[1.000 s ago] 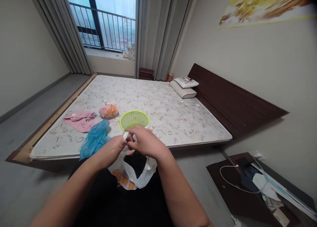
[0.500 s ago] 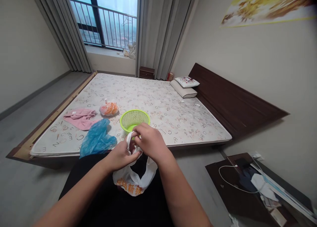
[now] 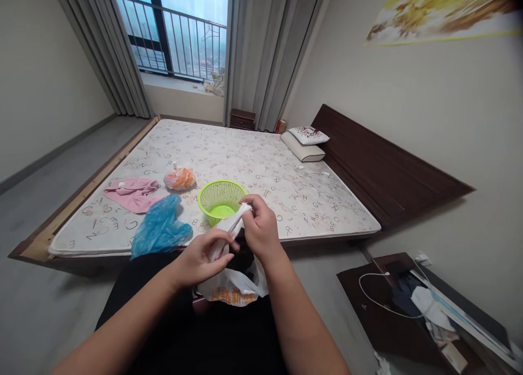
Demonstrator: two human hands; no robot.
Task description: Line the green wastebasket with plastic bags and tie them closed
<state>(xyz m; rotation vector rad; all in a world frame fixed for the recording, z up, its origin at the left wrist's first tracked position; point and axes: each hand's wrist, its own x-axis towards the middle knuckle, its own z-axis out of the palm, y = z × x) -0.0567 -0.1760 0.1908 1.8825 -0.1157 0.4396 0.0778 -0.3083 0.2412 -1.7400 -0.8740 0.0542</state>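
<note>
A white plastic bag point(image 3: 235, 288) with orange printed characters hangs over my lap, its handles stretched up between both hands. My right hand point(image 3: 261, 228) pinches the gathered end of a handle near the basket's rim. My left hand point(image 3: 206, 258) curls its fingers around the lower part of that handle. Something dark shows through the bag's mouth, too unclear to name. Just beyond my hands, a lime-green plastic basket point(image 3: 223, 189) sits on the mattress with nothing visible in it. Left of it lie a crumpled blue plastic bag point(image 3: 161, 228) and an orange-and-white plastic bag point(image 3: 180, 179).
A pink cloth point(image 3: 134, 192) lies on the patterned mattress point(image 3: 253, 146) at the left. Two pillows point(image 3: 306, 140) rest against the dark headboard point(image 3: 379, 173). A dark bedside table point(image 3: 371, 298) at the lower right carries a cable, a white mask and other items.
My right hand has moved slightly right, drawing the bag's handle out into a longer strip. The bag has shifted right and up a little. My left hand stays near its place.
</note>
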